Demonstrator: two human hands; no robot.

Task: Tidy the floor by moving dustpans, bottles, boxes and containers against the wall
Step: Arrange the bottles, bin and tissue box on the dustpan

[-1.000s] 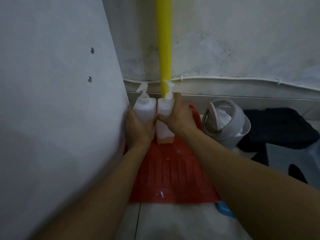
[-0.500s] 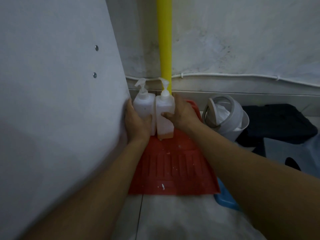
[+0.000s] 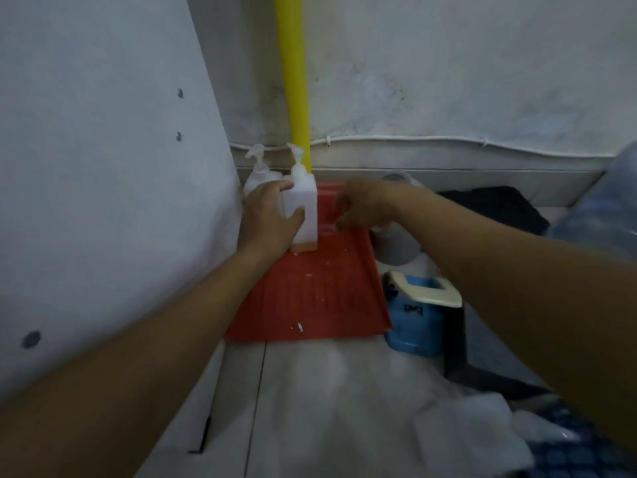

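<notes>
Two white pump bottles stand at the back of a red dustpan [image 3: 310, 298] whose yellow handle [image 3: 296, 77] runs up the wall. My left hand [image 3: 269, 219] holds the square bottle [image 3: 305, 208], which has a little orange liquid at its base, with thumb and fingers round its left side. The rounder bottle [image 3: 258, 174] stands behind that hand, close to the white panel. My right hand [image 3: 362, 205] hovers over the right side of the dustpan with fingers loosely curled, holding nothing.
A white panel [image 3: 103, 167] fills the left. A grey lidded bin [image 3: 396, 243] sits right of the dustpan, partly behind my right arm. A blue container [image 3: 417, 322] with a cream rim stands by the dustpan's front right corner. Dark cloth [image 3: 499, 208] lies by the wall.
My right hand has let go of the square bottle and drawn away to the right. My left hand has shifted from the rounder bottle onto the square one. The view has pulled back.
</notes>
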